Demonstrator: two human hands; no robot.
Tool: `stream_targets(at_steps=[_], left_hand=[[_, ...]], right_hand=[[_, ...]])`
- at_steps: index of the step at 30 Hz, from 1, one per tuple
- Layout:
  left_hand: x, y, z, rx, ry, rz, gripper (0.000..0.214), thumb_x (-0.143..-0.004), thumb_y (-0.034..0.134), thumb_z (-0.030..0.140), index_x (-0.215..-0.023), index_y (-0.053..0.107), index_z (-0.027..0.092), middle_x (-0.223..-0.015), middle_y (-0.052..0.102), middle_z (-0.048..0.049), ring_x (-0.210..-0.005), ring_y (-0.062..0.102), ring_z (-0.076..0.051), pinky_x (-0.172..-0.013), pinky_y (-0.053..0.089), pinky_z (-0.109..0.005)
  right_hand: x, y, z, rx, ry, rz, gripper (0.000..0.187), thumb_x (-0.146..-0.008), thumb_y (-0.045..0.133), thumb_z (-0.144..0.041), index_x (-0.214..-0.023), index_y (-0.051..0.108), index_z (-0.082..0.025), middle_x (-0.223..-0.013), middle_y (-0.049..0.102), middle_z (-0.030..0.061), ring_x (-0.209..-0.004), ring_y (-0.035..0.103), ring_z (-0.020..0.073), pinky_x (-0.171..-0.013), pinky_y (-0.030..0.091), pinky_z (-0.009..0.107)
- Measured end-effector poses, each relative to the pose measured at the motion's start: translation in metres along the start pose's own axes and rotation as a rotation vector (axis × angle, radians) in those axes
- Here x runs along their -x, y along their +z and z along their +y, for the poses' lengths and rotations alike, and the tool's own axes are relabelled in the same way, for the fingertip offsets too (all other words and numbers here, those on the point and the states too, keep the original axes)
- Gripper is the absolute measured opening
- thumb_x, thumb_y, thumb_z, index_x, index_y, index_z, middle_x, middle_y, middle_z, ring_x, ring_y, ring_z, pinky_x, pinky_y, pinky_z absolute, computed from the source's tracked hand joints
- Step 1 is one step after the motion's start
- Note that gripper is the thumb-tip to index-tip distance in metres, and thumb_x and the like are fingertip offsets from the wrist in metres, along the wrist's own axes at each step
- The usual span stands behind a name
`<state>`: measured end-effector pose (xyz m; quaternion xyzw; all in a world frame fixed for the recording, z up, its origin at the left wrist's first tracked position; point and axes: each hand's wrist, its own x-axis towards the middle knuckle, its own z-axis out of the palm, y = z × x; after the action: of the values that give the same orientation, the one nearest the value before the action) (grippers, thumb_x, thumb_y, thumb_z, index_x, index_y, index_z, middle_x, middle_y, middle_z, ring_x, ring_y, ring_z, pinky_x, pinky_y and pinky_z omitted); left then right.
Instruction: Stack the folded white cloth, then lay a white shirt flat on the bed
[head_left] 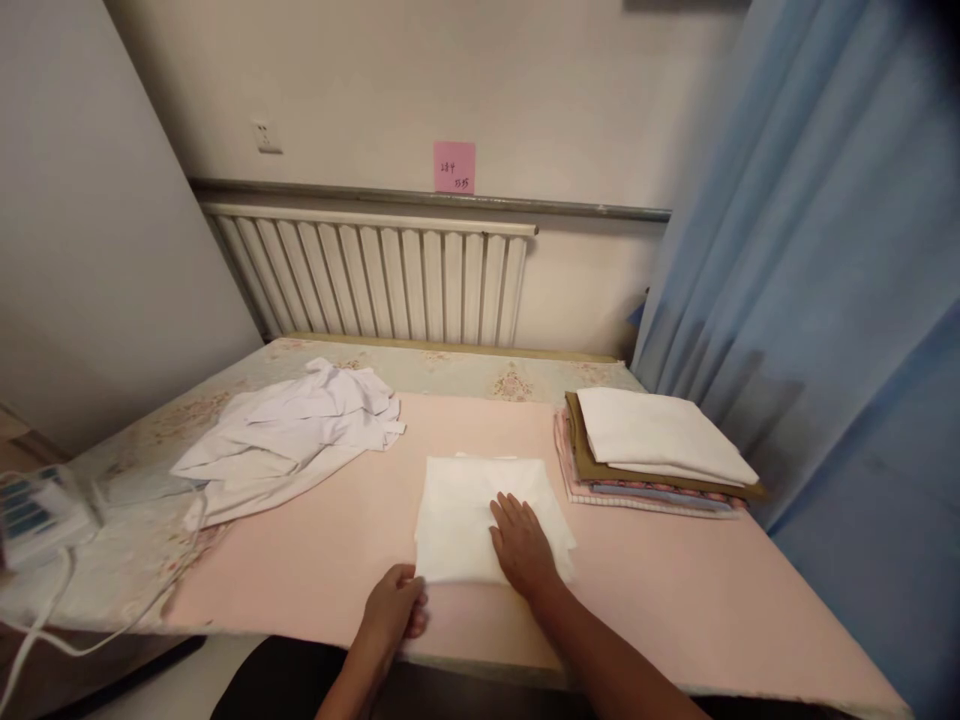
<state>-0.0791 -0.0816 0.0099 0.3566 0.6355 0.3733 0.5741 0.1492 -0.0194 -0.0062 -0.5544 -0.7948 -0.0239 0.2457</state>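
A folded white cloth (472,500) lies flat on the pink table cover (315,550) in front of me. My right hand (521,545) rests palm down on its near right part, fingers stretched out flat. My left hand (394,605) is at the cloth's near left corner, its fingers curled and pinching the edge of the cloth.
A crumpled white garment (289,435) lies to the left. A stack of folded cloths (652,450), white on top, sits at the right. A white device (34,510) with a cord is at the far left. Radiator (375,275) behind, blue curtain (825,300) at right.
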Motion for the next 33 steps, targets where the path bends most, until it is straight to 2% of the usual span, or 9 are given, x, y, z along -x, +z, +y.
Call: stream_targets(at_steps=[9,12,15,19,22,25,27,29,33], left_hand=[[0.008,-0.005,0.019,0.163,-0.093,-0.126,0.032,-0.065,0.069,0.036,-0.078,0.045,0.020,-0.062,0.060,0.0040,-0.041,0.046,-0.004,-0.043,0.037,-0.016],[0.005,-0.003,0.020,0.074,-0.068,-0.156,0.028,-0.069,0.065,0.034,-0.087,0.049,0.020,-0.065,0.061,0.0037,-0.042,0.047,-0.005,-0.043,0.037,-0.016],[-0.002,0.000,0.015,-0.142,-0.032,-0.089,0.015,-0.080,0.050,0.034,-0.082,0.049,0.020,-0.063,0.060,0.0020,-0.041,0.047,-0.007,-0.043,0.038,-0.020],[-0.004,-0.004,0.012,-0.319,0.000,0.044,0.016,-0.085,0.039,0.031,-0.073,0.045,0.021,-0.055,0.055,0.0008,-0.042,0.051,-0.014,-0.047,0.042,-0.028],[-0.001,-0.007,0.018,-0.557,0.179,0.234,0.014,-0.084,0.042,0.030,-0.082,0.052,0.021,-0.075,0.063,-0.0071,-0.073,0.064,-0.024,-0.067,0.049,-0.039],[-0.007,0.008,0.024,-0.905,0.585,0.426,0.032,-0.087,0.036,0.028,-0.108,0.057,0.016,-0.108,0.064,-0.0149,-0.106,0.058,-0.028,-0.092,0.044,-0.045],[-0.019,0.029,0.026,-1.029,0.805,0.425,0.041,-0.089,0.033,0.025,-0.123,0.054,0.012,-0.125,0.059,-0.0158,-0.119,0.051,-0.026,-0.102,0.039,-0.043],[-0.037,0.051,0.027,-1.101,0.923,0.370,0.046,-0.090,0.033,0.026,-0.131,0.050,0.012,-0.138,0.051,-0.0139,-0.130,0.043,-0.026,-0.107,0.036,-0.043],[-0.064,0.077,0.026,-1.229,0.909,0.294,0.047,-0.092,0.034,0.026,-0.136,0.048,0.015,-0.146,0.043,-0.0109,-0.138,0.033,-0.028,-0.110,0.028,-0.050]], right_hand=[[0.000,-0.001,-0.001,-0.003,0.002,0.014,0.040,-0.094,0.042,-0.025,-0.132,0.052,-0.019,-0.140,0.050,0.0088,-0.134,0.040,0.0249,-0.111,0.027,0.046],[0.000,0.000,-0.001,0.003,-0.006,0.029,0.041,-0.094,0.042,-0.025,-0.133,0.052,-0.020,-0.140,0.050,0.0088,-0.133,0.040,0.0244,-0.111,0.027,0.046],[0.000,0.000,0.000,0.011,-0.011,0.029,0.041,-0.094,0.041,-0.026,-0.133,0.051,-0.020,-0.141,0.050,0.0083,-0.134,0.039,0.0238,-0.112,0.027,0.045],[0.000,0.000,0.000,0.019,-0.003,0.019,0.041,-0.094,0.042,-0.026,-0.133,0.051,-0.020,-0.142,0.048,0.0081,-0.134,0.039,0.0238,-0.112,0.027,0.045],[-0.001,0.001,0.000,0.019,-0.001,0.021,0.041,-0.095,0.041,-0.028,-0.134,0.050,-0.020,-0.142,0.048,0.0079,-0.135,0.038,0.0237,-0.112,0.027,0.044],[-0.001,0.003,0.001,0.021,0.000,0.034,0.041,-0.095,0.042,-0.030,-0.134,0.049,-0.021,-0.142,0.048,0.0075,-0.135,0.038,0.0236,-0.112,0.027,0.044],[-0.001,0.004,0.002,0.025,0.000,0.043,0.041,-0.095,0.043,-0.030,-0.135,0.049,-0.021,-0.142,0.048,0.0070,-0.135,0.037,0.0235,-0.112,0.027,0.044],[-0.001,0.004,0.002,0.032,-0.001,0.042,0.042,-0.095,0.042,-0.030,-0.135,0.048,-0.021,-0.143,0.047,0.0066,-0.136,0.037,0.0233,-0.112,0.027,0.044],[-0.002,0.002,0.001,0.045,-0.006,0.027,0.042,-0.094,0.042,-0.028,-0.135,0.048,-0.021,-0.142,0.048,0.0066,-0.135,0.037,0.0236,-0.112,0.029,0.044]])
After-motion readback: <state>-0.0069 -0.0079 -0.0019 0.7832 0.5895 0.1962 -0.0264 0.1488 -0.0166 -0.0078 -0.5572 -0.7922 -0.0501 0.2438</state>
